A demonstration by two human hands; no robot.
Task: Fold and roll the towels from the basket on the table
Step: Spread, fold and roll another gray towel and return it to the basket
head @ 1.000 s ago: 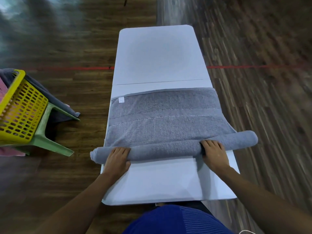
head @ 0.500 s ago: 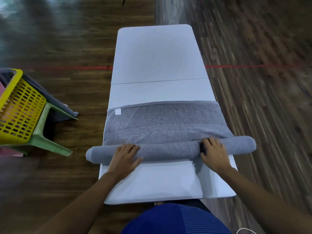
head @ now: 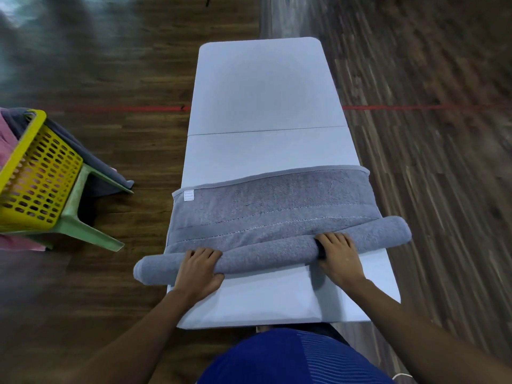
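Sitting at far left: a yellow plastic basket (head: pixel 33 173) with perforated walls and a thick rim, perched on a pale green plastic stool (head: pixel 80 217). A pink cloth (head: pixel 8 139) is inside it, and a dark cloth (head: pixel 91 159) drapes over its far side and hangs toward the wood-plank floor (head: pixel 124 51). A thin red line (head: pixel 138 108) crosses the floor and runs behind the table.

The table (head: pixel 263 87) is long, white and smooth, with rounded far corners and a fold seam across the middle. The grey towel (head: pixel 277 206) lies on its near half. It is fuzzy terry with stitched bands, a flat hem at the far edge and a small white label (head: pixel 188 195) at the far-left corner.

The towel's near part is wound into a thick roll running crosswise. The roll's left end overhangs the table's left edge. The left hand (head: pixel 198 270) grips the roll there, fingers curled over the top and thumb on the near side. The right hand (head: pixel 339 254) holds it further along, fingers hooked over the top. The right end of the roll sticks out past the right edge.

White tabletop shows beyond the hem, and in a strip between the roll and a blue ribbed shirt (head: pixel 291 356).
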